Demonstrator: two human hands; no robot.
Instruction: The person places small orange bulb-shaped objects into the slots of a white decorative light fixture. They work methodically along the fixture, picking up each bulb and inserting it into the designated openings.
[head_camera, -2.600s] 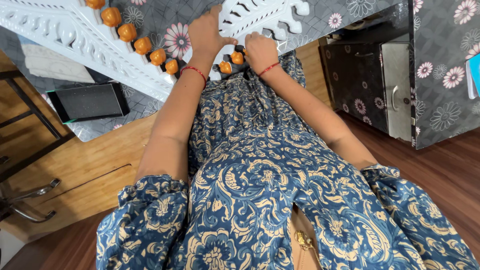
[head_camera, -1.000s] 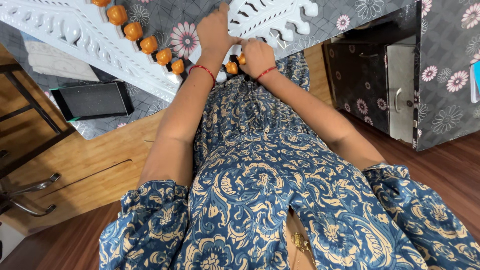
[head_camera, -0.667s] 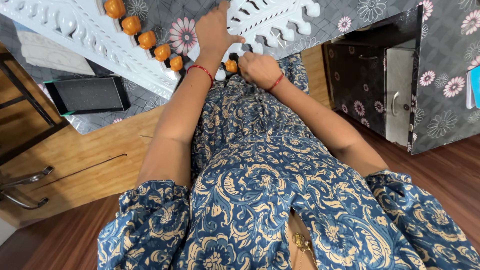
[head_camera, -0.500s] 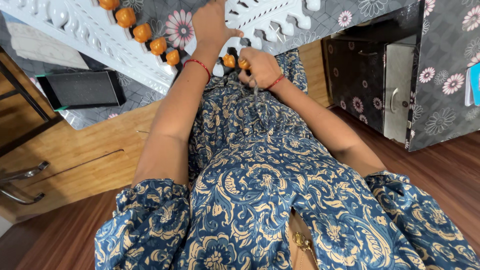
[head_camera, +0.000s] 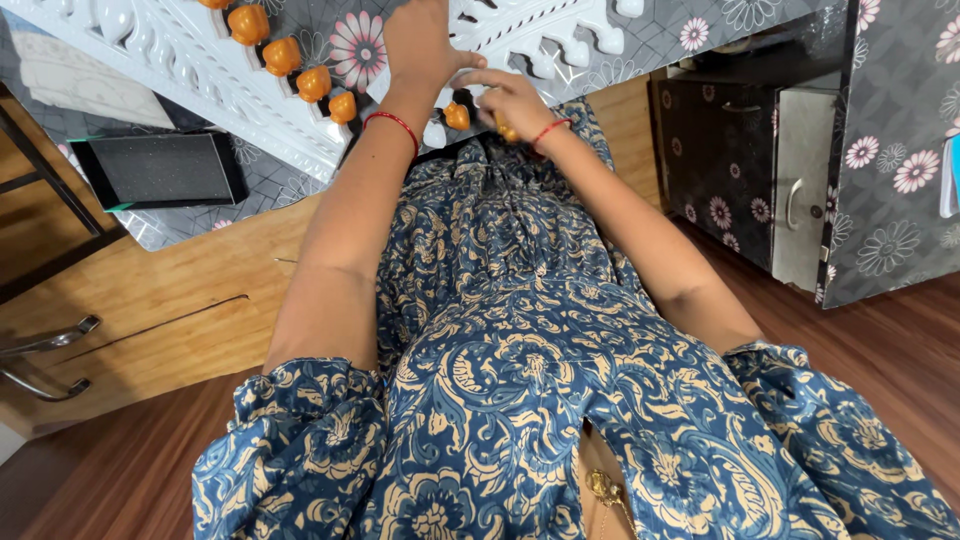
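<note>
My left hand lies on a white carved panel on the flowered grey counter and holds its edge, with the thumb reaching toward my right hand. My right hand is curled just below it, pinching a small orange bead. Another orange bead sits between the two hands, beside a white knob. A row of orange beads runs along a second long white carved panel to the left. Both wrists wear red thread bands.
A flat black box lies on the counter at left. Below it are wooden drawers with a metal handle. A dark flowered cabinet with a grey door stands at right on the wooden floor.
My right hand has drawn slightly back from the white panel toward my body with an orange bead in its fingers. My left hand has stayed on the panel. The view shifted a little.
</note>
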